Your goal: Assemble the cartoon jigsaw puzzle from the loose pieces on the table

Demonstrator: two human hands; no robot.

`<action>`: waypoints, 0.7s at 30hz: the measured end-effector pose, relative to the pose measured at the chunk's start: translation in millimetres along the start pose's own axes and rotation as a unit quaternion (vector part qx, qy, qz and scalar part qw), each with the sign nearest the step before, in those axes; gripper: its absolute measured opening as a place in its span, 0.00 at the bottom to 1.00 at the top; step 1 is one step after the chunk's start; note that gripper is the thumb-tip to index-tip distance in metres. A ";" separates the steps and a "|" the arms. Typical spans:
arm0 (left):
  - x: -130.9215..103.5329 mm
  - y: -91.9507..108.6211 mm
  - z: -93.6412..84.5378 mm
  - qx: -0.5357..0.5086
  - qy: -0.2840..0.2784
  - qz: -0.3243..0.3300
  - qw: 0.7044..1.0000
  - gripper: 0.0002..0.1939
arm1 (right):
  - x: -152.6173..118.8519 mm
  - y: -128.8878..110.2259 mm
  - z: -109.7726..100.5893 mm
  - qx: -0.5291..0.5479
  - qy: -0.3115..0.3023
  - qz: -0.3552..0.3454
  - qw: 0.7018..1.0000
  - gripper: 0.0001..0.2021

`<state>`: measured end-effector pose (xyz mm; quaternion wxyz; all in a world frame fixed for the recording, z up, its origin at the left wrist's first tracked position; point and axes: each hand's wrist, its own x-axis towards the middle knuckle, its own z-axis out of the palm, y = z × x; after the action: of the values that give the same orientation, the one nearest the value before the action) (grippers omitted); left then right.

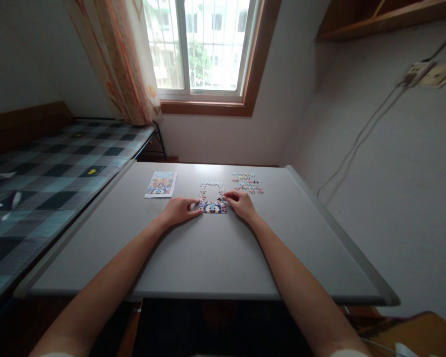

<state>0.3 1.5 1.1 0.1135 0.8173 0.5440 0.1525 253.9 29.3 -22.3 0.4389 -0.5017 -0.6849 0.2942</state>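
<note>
A partly joined jigsaw puzzle [213, 208] lies flat on the table, its border put together around a gap in the middle. A blue and white figure shows along its near side. My left hand [181, 210] rests at the puzzle's left edge, thumb and fingers apart, with the fingertips touching it. At the right edge my right hand [241, 203] has its fingers drawn together in a pinch. What lies between those fingertips is too small to make out. A dark puzzle piece [219, 200] sits just left of them.
Loose puzzle pieces [248, 183] are spread at the back right of the grey table [208, 253]. A printed picture sheet [161, 185] lies at the back left. Beyond the table's left edge is a bed [78, 158]; a wall with a hanging cable [357, 141] borders the right.
</note>
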 end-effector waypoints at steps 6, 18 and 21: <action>0.5 -0.5 0.3 0.003 0.000 -0.002 1.000 0.27 | 0.3 0.2 0.4 0.007 0.000 0.001 1.000 0.08; 0.8 -1.4 0.9 -0.001 -0.003 -0.002 1.000 0.27 | 2.4 1.8 -1.0 0.031 0.021 0.020 0.999 0.15; 0.9 -1.4 1.3 -0.002 -0.001 -0.004 1.000 0.27 | 2.6 1.2 -0.9 0.025 0.023 0.017 0.999 0.13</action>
<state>-0.1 2.8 -0.5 0.1157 0.8152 0.5467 0.1523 254.9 32.1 -22.1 0.4620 -0.5092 -0.6581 0.3067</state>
